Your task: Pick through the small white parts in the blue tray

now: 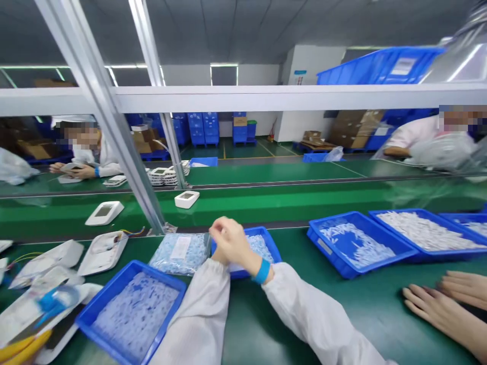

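Observation:
My right hand (236,242), with a blue band at its wrist, is raised over a small blue tray (273,247) of pale blue small parts. Its fingers are curled together; whatever is between them is too small to make out. Just behind and below it is my left hand (219,255), mostly covered by the right, so its fingers do not show clearly. Left of both hands lies a clear bag (163,257) of pale blue parts with a white label (180,247). Nearer to me, a larger blue tray (85,317) holds many small whitish pieces, beside my left sleeve.
Blue trays (335,263) of white parts stand at right, near a co-worker's hands (437,304). White device housings (104,251) and a blurred blue object (57,301) lie left. A metal post (125,147) rises before the green belt (266,200), which carries white devices (186,199).

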A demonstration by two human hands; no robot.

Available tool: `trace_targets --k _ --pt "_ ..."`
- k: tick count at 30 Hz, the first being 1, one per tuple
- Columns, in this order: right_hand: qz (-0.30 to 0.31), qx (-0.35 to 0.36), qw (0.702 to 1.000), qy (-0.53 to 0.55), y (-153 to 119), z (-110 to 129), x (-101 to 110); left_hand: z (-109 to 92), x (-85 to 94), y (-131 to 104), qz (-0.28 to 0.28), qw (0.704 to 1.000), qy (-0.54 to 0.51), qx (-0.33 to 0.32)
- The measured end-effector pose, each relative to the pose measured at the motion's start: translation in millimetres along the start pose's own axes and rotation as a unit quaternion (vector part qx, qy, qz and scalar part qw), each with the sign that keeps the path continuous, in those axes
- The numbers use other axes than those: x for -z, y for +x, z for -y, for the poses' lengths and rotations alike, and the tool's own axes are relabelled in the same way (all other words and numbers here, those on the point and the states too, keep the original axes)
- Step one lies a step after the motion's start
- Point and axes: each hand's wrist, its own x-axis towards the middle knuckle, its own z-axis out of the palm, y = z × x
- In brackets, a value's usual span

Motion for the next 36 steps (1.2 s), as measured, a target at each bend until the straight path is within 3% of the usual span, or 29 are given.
trace_targets --k 2,5,7,9,13,21,36 --pt "-0.046 -0.086 0.995 0.014 4.8 -47.6 31.1 -0.7 -0.3 0.4 -0.014 1.000 -0.009 -0.011" --pt "-0.083 -0.213 0.969 0.094 4.9 -108.0 56.3 0.7 -2.7 0.4 -0.028 0.999 -0.026 -0.023" --pt "-0.083 -0.246 0.954 0.150 2.4 -131.6 62.1 2.2 -4.3 0.8 -0.040 0.999 -0.030 -0.020" --pt "-0.044 -0.232 0.958 0.162 -0.7 -141.9 64.5 3.5 -5.1 1.6 -0.055 0.998 -0.028 -0.015" --pt "0.069 -0.193 0.970 0.130 -6.4 -140.0 70.2 5.1 -5.2 3.6 -0.074 0.997 -0.033 -0.001" --pt "0.175 -0.108 0.979 0.007 -10.2 -113.1 69.3 7.2 -7.7 5.2 -0.082 0.996 -0.033 0.006" --pt "0.183 -0.132 0.974 -0.030 -10.8 -108.2 64.6 5.8 -6.0 4.6 -0.058 0.998 0.006 -0.018"
